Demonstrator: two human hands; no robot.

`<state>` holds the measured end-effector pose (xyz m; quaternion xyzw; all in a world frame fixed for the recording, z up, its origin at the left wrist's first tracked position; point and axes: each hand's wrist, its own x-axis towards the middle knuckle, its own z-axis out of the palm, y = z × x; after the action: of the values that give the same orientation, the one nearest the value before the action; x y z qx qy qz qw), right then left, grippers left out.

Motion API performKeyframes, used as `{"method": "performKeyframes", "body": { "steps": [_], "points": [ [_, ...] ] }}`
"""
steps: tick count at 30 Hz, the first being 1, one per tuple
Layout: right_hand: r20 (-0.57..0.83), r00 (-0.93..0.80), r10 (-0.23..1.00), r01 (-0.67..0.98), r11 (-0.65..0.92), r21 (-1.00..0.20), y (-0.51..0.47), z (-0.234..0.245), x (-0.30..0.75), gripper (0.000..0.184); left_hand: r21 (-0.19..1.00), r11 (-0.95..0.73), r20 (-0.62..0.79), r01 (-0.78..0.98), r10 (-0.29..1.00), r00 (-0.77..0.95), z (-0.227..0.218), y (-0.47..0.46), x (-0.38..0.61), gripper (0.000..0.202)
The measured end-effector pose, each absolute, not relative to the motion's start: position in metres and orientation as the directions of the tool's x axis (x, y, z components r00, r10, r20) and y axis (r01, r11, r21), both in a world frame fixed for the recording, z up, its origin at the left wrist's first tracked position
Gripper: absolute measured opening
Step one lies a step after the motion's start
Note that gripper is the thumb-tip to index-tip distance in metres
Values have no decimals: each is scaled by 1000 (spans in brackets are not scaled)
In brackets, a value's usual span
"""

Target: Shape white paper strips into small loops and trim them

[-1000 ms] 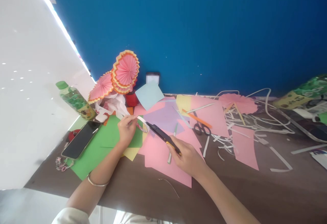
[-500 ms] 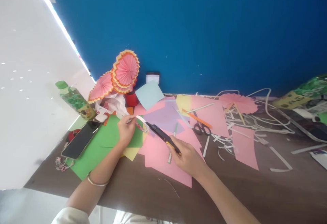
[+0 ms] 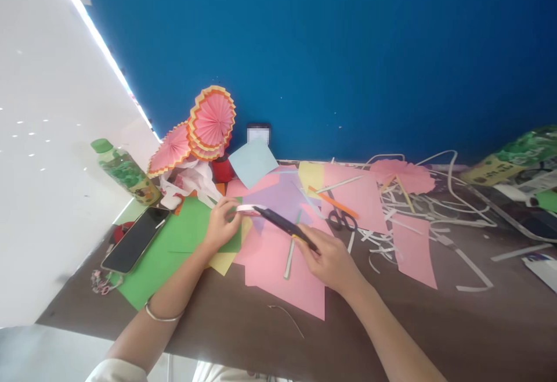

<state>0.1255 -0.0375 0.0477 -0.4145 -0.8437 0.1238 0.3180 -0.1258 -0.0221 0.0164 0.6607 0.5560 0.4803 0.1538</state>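
Observation:
My left hand (image 3: pixel 221 223) pinches the near end of a thin white roll of tape (image 3: pixel 249 209) with a pinkish inner ring, held above the coloured paper. Wrapped around the handle of a black utility knife (image 3: pixel 282 221) with yellow parts is my right hand (image 3: pixel 328 257). The knife's tip points left and meets the far side of the roll; whether it cuts in cannot be made out. Beneath both hands lie pink sheets (image 3: pixel 278 289), a purple sheet (image 3: pixel 281 196) and green paper (image 3: pixel 150 280). A narrow pale strip (image 3: pixel 289 259) rests on the pink paper below the knife.
Scissors (image 3: pixel 342 220) and white paper strips (image 3: pixel 383 247) lie to the right. Pleated paper fans (image 3: pixel 216 121) stand by the blue wall. At left are a phone (image 3: pixel 136 241) and a green-capped bottle (image 3: pixel 126 173); another bottle (image 3: pixel 517 155) is at far right.
The tape roll has tilted from a more open, hanging ring to nearly edge-on. My right hand and the knife have moved slightly right; my left hand has also shifted a little right.

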Motion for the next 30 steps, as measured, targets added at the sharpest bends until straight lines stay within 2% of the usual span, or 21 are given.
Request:
{"method": "performKeyframes", "body": {
  "steps": [3,6,11,17,30],
  "points": [
    [399,-226,889,636,444,-631,-25,46,135,26,682,-399,437,613,894,95,16,-23,-124,14],
    [383,-66,921,615,340,-711,-15,45,142,26,598,-449,446,664,875,190,13,-24,-123,16],
    [339,-162,927,545,371,-752,-17,47,137,26,535,-446,489,717,856,167,8,-21,-126,21],
    [342,-281,897,563,443,-698,-27,41,130,27,497,-434,499,751,851,161,6,-20,-128,24],
    [429,-352,832,567,554,-609,-26,38,131,24,473,-430,519,769,841,151,8,-20,-128,26]
  ]
}}
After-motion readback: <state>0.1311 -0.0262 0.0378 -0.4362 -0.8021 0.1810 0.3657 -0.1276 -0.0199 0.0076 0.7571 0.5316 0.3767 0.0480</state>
